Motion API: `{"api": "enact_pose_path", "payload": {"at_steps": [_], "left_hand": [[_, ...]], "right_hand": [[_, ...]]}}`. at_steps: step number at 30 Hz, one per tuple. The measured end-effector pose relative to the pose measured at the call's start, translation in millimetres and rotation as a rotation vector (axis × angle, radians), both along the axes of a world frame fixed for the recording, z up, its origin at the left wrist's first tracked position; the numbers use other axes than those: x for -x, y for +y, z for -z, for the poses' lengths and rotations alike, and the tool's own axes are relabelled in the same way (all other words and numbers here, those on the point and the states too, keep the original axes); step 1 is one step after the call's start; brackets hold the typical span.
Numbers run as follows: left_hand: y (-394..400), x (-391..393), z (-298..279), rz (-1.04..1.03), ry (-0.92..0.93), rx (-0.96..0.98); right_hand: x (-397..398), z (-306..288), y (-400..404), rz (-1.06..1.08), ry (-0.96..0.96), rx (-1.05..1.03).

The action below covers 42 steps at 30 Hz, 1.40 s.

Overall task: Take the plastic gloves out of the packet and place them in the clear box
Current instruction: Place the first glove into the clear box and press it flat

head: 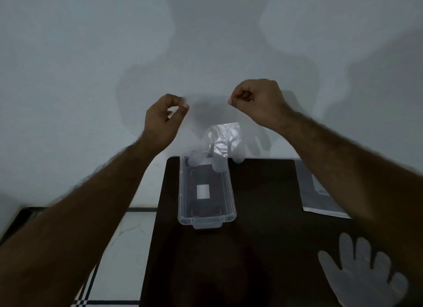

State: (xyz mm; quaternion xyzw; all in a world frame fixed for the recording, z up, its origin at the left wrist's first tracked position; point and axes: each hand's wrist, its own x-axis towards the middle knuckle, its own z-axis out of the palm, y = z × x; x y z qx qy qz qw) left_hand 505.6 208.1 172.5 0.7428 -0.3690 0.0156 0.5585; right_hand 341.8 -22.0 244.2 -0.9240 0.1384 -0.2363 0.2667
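One glove (215,144), barely visible, w/ packet (320,192) half-hidden

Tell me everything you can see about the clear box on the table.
The clear box is a long, see-through plastic tub with rounded corners, a lip around the rim and a latch tab at its near end. It sits open and lidless on the dark table. A white rectangular label shows at its bottom. The held glove's fingertips dangle over its far end.
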Motion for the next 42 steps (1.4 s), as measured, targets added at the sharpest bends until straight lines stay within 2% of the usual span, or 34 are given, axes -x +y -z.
{"api": "enact_pose_path", "payload": {"at_steps": [4, 7, 16, 23, 29, 34, 39, 42], "left_hand": [[23, 11, 15, 0.078, -0.105, -0.018], [38, 17, 37, 0.109, -0.14, -0.079], [55, 16, 103, 0.155, -0.206, -0.332], [67, 16, 154, 0.216, -0.261, -0.486], [81, 22, 192, 0.258, -0.208, -0.616], [84, 34, 202, 0.305, -0.282, -0.722], [80, 43, 202, 0.318, -0.311, -0.847], [74, 47, 195, 0.365, -0.391, -0.93]], "right_hand": [[27, 27, 18, -0.048, -0.026, -0.064], [40, 56, 25, -0.094, -0.01, -0.031], [45, 134, 40, -0.173, 0.178, -0.013], [47, 188, 53, -0.262, 0.333, 0.122], [55, 219, 63, -0.298, 0.453, 0.18], [60, 232, 70, -0.367, 0.678, 0.298], [60, 241, 77, -0.429, 0.813, 0.435], [58, 244, 81, -0.435, 0.837, 0.578]]}}
